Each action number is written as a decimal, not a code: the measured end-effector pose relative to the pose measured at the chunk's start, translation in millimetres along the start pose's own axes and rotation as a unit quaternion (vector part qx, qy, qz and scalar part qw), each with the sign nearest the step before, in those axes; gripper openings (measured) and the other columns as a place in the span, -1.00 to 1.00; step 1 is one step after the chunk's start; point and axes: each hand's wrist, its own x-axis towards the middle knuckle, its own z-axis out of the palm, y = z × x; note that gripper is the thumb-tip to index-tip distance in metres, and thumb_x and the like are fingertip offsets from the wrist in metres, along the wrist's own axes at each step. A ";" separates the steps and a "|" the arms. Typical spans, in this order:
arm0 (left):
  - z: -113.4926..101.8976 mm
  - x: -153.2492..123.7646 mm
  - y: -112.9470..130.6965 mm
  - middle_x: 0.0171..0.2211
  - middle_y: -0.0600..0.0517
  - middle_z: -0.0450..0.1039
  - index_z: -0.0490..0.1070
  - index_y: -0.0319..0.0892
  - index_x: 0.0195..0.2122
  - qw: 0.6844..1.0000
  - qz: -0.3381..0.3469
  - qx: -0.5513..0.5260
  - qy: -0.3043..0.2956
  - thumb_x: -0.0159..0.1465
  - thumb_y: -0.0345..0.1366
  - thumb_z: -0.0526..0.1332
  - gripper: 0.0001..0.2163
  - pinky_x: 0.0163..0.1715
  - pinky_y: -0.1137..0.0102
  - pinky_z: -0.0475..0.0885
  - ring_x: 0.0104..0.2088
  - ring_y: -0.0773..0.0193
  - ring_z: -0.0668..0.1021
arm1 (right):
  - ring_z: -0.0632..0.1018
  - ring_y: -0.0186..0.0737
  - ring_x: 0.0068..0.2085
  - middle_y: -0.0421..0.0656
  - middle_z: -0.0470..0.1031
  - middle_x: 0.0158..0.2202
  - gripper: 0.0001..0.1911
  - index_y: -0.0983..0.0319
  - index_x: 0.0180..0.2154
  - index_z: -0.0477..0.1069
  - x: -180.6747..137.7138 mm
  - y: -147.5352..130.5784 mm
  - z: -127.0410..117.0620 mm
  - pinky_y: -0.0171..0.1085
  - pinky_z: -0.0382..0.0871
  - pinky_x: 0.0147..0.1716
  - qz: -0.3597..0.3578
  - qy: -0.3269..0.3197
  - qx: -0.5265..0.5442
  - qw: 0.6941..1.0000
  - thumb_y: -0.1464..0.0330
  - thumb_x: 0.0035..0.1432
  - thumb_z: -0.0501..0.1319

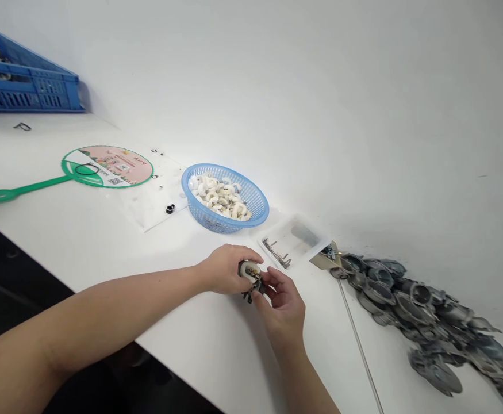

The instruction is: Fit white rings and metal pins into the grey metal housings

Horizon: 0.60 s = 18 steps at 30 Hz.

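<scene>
Over the white table, my left hand [226, 269] is closed around a small dark metal housing [248, 296]. A white C-shaped plastic ring [246, 269] sits in its top, with brass-coloured bits inside the ring. From the right side, my right hand [280, 299] grips the same housing between thumb and fingers. My fingers hide much of the part. Just beyond my hands stands a blue plastic basket [257, 218] of white C-shaped pieces [217, 194]. Right of it is a clear plastic tray [315, 246] holding several thin bent metal pins [277, 254].
Grey metal housings [419, 313] lie piled along the right, beside a small cardboard box [323, 261]. A green-handled fan [117, 167] and small black rings [171, 209] lie at left. A blue crate [57, 92] stands at the far left, against the wall.
</scene>
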 end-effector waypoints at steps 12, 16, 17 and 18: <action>0.4 0.9 -2.0 -0.23 0.06 0.47 0.45 -0.12 -0.20 1.000 -0.016 -0.016 -0.003 -0.11 -0.37 0.25 -0.63 -0.28 0.43 0.43 -0.27 0.25 0.51 | 0.49 -0.14 -0.25 -0.09 0.45 -0.28 -0.51 0.21 -0.10 0.35 1.6 4.9 -3.2 -0.07 0.47 -0.25 -0.007 -0.009 -0.002 1.000 0.28 -0.13 0.35; -5.5 2.8 3.5 -0.30 0.04 0.47 0.49 -0.15 -0.30 0.999 0.002 0.032 -0.024 -0.14 -0.32 0.30 -0.70 -0.29 0.41 0.42 -0.29 0.22 0.50 | 0.50 -0.12 -0.24 -0.08 0.44 -0.26 -0.52 0.21 -0.10 0.35 0.9 3.7 -3.3 -0.05 0.46 -0.23 -0.002 -0.020 0.016 1.000 0.29 -0.12 0.34; -7.0 3.2 4.7 -0.31 0.04 0.47 0.50 -0.15 -0.31 0.999 0.005 0.044 -0.029 -0.14 -0.31 0.30 -0.70 -0.29 0.41 0.41 -0.29 0.22 0.50 | 0.50 -0.12 -0.23 -0.08 0.44 -0.25 -0.54 0.21 -0.12 0.35 0.0 2.8 -2.9 -0.05 0.46 -0.22 -0.002 -0.018 0.016 1.000 0.29 -0.11 0.34; -8.1 3.5 5.8 -0.31 0.03 0.47 0.50 -0.15 -0.31 0.998 0.007 0.054 -0.033 -0.14 -0.30 0.31 -0.70 -0.29 0.41 0.41 -0.29 0.21 0.50 | 0.50 -0.12 -0.24 -0.08 0.44 -0.26 -0.57 0.21 -0.14 0.36 -1.1 1.7 -2.2 -0.05 0.45 -0.21 -0.005 -0.011 0.010 1.000 0.29 -0.11 0.33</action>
